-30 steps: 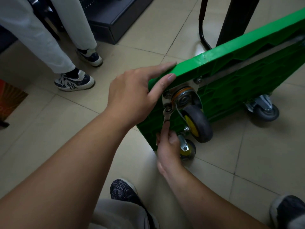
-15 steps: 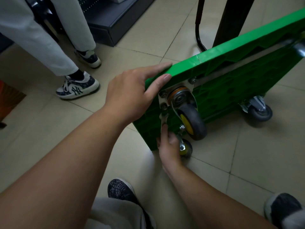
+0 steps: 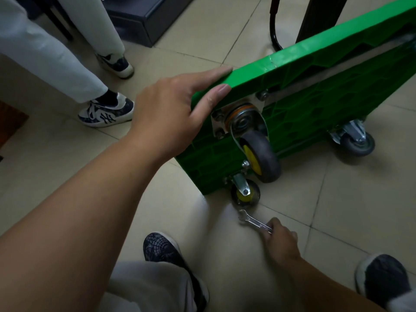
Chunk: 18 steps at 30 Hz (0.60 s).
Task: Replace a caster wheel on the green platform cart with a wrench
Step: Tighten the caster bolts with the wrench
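I read the left hand (image 3: 166, 109) as clasping the upper corner of the green platform cart (image 3: 315, 70), which stands tilted on its edge. The thumb lies flat on the ribbed underside and the index finger runs along the top rim. The caster wheel (image 3: 258, 154) sits just below the thumb tip on its bolted plate. The right hand (image 3: 281, 242) has its fingers curled round the wrench (image 3: 252, 220) handle. The open end projects beyond the fingers toward a smaller caster (image 3: 245, 192), near it but apart.

green cart (image 3: 315, 70), grey-and-yellow caster wheel (image 3: 258, 154), silver wrench (image 3: 253, 220)
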{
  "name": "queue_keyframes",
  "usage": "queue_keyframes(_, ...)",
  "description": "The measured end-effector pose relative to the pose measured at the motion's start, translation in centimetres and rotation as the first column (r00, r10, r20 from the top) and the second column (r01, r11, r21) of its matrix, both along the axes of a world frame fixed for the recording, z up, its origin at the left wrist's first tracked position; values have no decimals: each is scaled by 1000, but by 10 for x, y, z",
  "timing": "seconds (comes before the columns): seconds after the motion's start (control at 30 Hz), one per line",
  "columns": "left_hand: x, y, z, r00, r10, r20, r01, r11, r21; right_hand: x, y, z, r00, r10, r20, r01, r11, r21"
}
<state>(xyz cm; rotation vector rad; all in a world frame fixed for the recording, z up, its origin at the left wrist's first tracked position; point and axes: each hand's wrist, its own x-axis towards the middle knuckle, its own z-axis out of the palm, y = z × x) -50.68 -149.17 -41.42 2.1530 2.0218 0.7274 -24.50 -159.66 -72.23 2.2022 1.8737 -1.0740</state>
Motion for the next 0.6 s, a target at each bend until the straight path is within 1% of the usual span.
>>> queue_keyframes(0.07, -1, 0, -1, 1000, -1, 6, 1, 1000, 14, 3, -2, -8, 1000, 11, 1, -11, 1000, -21)
queue_keyframes(0.1, -2, 0, -1, 1000, -3, 13, 3, 1000, 18, 4, -3, -12, 1000, -10, -22, 9, 1000, -29)
queue_keyframes(0.17, -2, 1, -2, 999, -10, 33, 9, 1000, 24, 4, -6, -19, 988, -108, -110, 105, 994, -36)
queue_keyframes(0.23, -3, 1, -2, 999, -10, 43, 8, 1000, 28, 1, -7, -25, 978, -147, -146, 144, 989, -30)
queue_keyframes(0.37, -4, 2, -3, 999, -14, 29, 13, 999, 31, 3, -4, -38, 985, -118, -123, 112, 992, -50)
queue_keyframes(0.53, -4, 2, -4, 999, -12, 49, 10, 1000, 28, 8, 3, -50, 993, -81, -87, 84, 996, 30)
queue_keyframes(0.6, -4, 2, -4, 998, -17, 57, 15, 1000, 26, 6, 4, -48, 997, -46, -59, 48, 998, 31)
